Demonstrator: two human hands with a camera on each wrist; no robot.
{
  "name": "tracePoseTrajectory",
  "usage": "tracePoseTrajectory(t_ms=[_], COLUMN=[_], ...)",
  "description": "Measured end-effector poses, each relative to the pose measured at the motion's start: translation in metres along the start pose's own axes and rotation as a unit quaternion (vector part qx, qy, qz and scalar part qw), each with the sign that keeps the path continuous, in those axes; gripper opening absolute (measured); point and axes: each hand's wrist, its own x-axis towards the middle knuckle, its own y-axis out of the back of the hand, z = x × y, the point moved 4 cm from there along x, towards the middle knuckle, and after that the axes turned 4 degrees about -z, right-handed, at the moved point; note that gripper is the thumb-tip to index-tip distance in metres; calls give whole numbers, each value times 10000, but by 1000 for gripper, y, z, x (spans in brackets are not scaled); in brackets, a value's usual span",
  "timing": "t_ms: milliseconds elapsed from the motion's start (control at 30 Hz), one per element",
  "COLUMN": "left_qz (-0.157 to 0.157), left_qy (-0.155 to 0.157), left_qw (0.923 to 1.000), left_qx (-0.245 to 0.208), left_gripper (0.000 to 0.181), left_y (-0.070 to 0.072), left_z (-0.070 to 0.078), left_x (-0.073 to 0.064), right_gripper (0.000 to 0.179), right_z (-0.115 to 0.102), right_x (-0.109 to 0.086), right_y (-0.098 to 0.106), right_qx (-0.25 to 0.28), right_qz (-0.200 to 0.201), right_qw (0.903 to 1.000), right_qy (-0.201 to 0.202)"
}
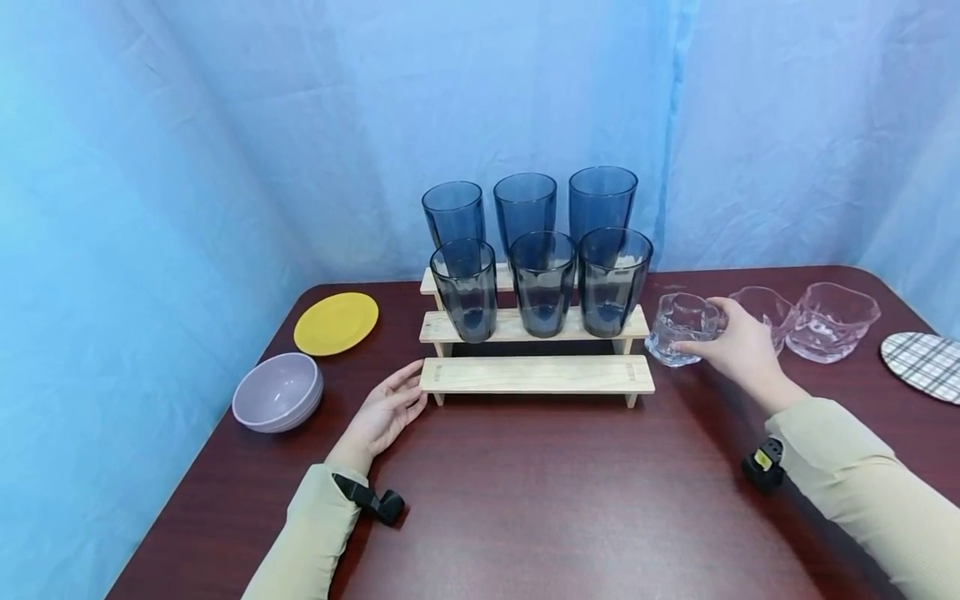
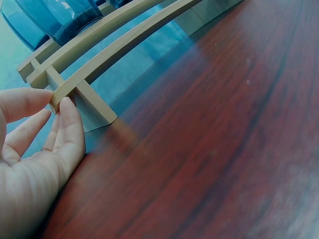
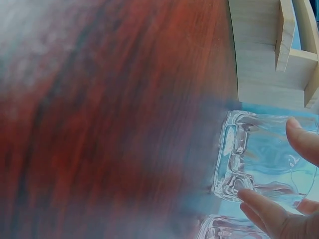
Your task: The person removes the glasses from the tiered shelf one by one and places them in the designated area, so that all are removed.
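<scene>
A three-step light wood rack (image 1: pixel 537 375) stands mid-table, its lowest step bare. Three blue-grey glasses stand on the middle step, one of them a front glass (image 1: pixel 542 283), and three more on the top step behind, including a back glass (image 1: pixel 604 200). My left hand (image 1: pixel 390 408) pinches the left end of the lowest step between thumb and fingers, plain in the left wrist view. To the right of the rack my right hand (image 1: pixel 738 346) grips a clear wavy tumbler (image 1: pixel 681 327), thumb and fingers on opposite sides; the right wrist view shows its thick base.
Two more clear tumblers (image 1: pixel 831 325) stand right of my right hand, one partly behind it. A checked mat (image 1: pixel 926 365) lies at the right edge. At left are a yellow plate (image 1: pixel 337 323) and a lilac bowl (image 1: pixel 277 392). Blue curtain (image 1: pixel 360 125) hangs behind the table.
</scene>
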Motion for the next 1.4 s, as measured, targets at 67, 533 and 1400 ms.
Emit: tracePoseTrajectory(t_ms=[67, 533, 1400], left_qz=[25, 63, 22], left_qy=[5, 21, -32], left_qw=[10000, 10000, 10000], left_qx=[8, 46, 40], left_gripper=[59, 59, 59], left_y=[0, 1, 1], left_z=[-1, -1, 0], left_x=[0, -1, 0], right_gripper=[83, 83, 90], right_z=[0, -3, -16], right_x=[0, 5, -4], right_y=[-1, -3, 17], right_qx=[-38, -61, -234], right_qz=[-10, -61, -350], right_qw=[10000, 9999, 9986], right_qy=[-31, -119, -335])
